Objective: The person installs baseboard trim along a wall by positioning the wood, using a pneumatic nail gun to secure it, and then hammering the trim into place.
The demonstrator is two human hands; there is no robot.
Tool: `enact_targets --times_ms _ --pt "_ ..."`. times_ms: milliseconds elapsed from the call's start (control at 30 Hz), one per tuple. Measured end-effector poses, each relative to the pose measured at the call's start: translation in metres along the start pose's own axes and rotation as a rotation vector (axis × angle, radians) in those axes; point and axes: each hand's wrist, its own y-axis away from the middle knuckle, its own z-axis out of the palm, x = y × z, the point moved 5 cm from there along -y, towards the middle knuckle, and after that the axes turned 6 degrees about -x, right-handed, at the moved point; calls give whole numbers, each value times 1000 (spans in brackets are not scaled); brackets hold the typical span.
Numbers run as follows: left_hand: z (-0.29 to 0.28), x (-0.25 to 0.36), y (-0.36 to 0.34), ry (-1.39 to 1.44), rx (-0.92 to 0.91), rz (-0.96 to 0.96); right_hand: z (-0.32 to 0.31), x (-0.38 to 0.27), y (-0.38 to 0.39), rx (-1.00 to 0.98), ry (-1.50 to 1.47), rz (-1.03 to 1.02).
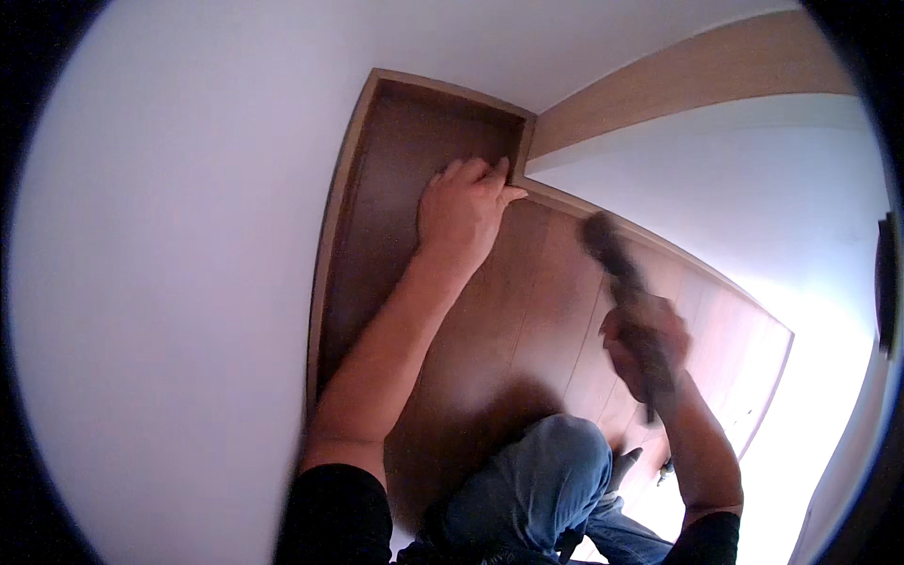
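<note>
My left hand (461,207) is at an inside corner of the brown wooden skirting trim (650,243), where the trim turns along the white wall. Its index finger and thumb close around the trim at the corner, while the other fingers curl against the dark floor. Whether something small sits under the fingertips is hidden. My right hand (648,341) is wrapped around a dark hammer-like tool (614,252), smeared by motion. The tool's thick end points up and left, above the floor and apart from the trim.
Wood-plank floor (546,311) spreads under both arms, with trim along its edges. A white wall (169,282) rises close on the left. My bent knee in jeans (556,461) rests low in the middle. A small dark object (666,469) lies near my foot. Bright light enters at right.
</note>
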Motion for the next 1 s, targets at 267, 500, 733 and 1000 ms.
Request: enact_targets --times_ms 267,500,733,1000 --pt "5 1 -2 -25 -200 -60 -55 -22 -54 476 -726 -576" --pt "4 -2 1 56 -17 13 -28 -1 -80 636 -756 -604" --pt "5 -1 5 7 -48 21 -39 -15 -79 696 -807 -518" --pt "-5 8 2 -25 -192 -42 -68 -87 -102 445 -638 -705"
